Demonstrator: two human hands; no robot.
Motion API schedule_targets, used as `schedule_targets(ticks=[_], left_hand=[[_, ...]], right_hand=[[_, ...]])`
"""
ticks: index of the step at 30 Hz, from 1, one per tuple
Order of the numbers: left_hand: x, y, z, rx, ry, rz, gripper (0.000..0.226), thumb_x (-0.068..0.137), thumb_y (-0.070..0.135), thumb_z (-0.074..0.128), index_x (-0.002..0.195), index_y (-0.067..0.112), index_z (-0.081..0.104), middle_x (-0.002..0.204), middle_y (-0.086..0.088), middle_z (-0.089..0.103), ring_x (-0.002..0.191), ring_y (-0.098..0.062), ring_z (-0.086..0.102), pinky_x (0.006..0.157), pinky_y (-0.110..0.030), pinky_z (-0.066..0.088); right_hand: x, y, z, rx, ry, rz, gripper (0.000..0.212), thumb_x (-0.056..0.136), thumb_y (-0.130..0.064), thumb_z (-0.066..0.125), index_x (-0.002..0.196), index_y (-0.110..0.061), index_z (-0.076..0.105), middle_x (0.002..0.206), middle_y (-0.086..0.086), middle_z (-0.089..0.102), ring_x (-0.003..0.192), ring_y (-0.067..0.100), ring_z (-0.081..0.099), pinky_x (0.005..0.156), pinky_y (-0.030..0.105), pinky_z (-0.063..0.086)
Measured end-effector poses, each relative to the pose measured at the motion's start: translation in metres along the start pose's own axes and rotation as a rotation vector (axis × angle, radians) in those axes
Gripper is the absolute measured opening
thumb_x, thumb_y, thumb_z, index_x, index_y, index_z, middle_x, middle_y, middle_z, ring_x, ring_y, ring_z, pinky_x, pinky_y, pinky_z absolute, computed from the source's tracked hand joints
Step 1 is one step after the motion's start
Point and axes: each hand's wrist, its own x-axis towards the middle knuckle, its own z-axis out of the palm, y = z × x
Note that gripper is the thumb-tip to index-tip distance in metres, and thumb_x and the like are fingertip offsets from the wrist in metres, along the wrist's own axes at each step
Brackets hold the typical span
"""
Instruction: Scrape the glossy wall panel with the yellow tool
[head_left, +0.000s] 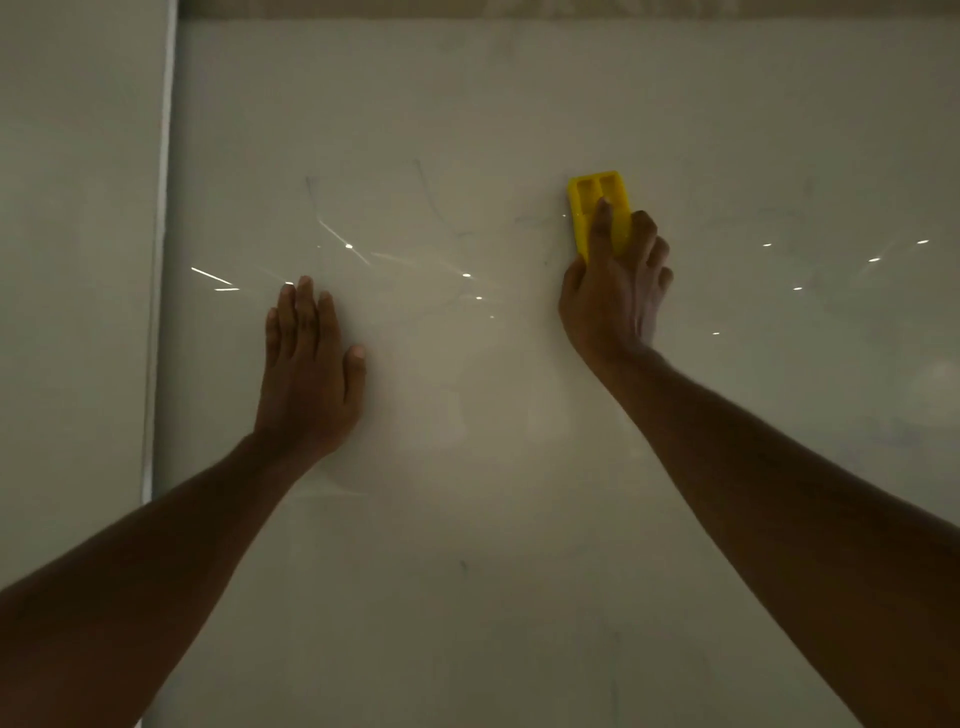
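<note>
A large glossy off-white wall panel (467, 130) fills most of the view, with faint grey marks and small light reflections on it. My right hand (615, 291) grips a yellow plastic tool (597, 200) and presses it flat against the panel, upper right of centre; the index finger lies along the tool's back. The tool's top end, with two rectangular recesses, sticks out above my fingers. My left hand (306, 364) rests flat on the panel to the left, fingers close together, thumb out, holding nothing.
A pale vertical seam strip (161, 260) runs down the left side, with another panel (72, 234) beyond it. A brownish band (519, 8) borders the panel's top edge. The scene is dim.
</note>
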Motion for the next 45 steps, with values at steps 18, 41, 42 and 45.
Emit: schedule_targets(ticks=[18,41,42,45], left_hand=[[-0.015,-0.025,0.006,-0.022,0.075,-0.084,0.063,0.102,0.023,0.030,0.152,-0.016,0.033,0.161,-0.039,0.027,0.153,-0.053,0.023,0.126,-0.063,0.019],[-0.017,-0.025,0.006,-0.060,0.089,-0.122,0.063,0.100,0.021,0.031,0.150,-0.017,0.036,0.160,-0.038,0.030,0.152,-0.053,0.025,0.125,-0.065,0.022],[-0.017,-0.025,0.006,-0.060,0.079,-0.133,0.064,0.101,0.023,0.030,0.151,-0.016,0.035,0.161,-0.037,0.029,0.153,-0.052,0.023,0.126,-0.064,0.020],[-0.018,-0.023,0.004,-0.048,0.053,-0.195,0.069,0.101,0.029,0.026,0.155,-0.014,0.029,0.164,-0.035,0.022,0.156,-0.050,0.016,0.128,-0.062,0.012]], right_hand=[[-0.008,-0.089,0.024,0.035,-0.100,-0.428,0.064,0.088,-0.023,0.052,0.151,-0.020,0.039,0.151,0.021,0.038,0.126,0.043,0.043,0.093,0.049,0.039],[0.087,-0.176,0.041,-0.009,-0.088,-0.485,0.063,0.092,-0.021,0.047,0.153,-0.030,0.031,0.158,0.012,0.028,0.131,0.042,0.038,0.101,0.050,0.034],[0.084,-0.177,0.040,-0.005,-0.116,-0.563,0.063,0.093,-0.021,0.047,0.153,-0.031,0.031,0.158,0.012,0.028,0.130,0.041,0.038,0.101,0.049,0.033],[0.050,-0.167,0.038,-0.004,-0.257,-1.103,0.062,0.094,-0.026,0.049,0.153,-0.035,0.033,0.158,0.012,0.032,0.131,0.038,0.041,0.101,0.047,0.034]])
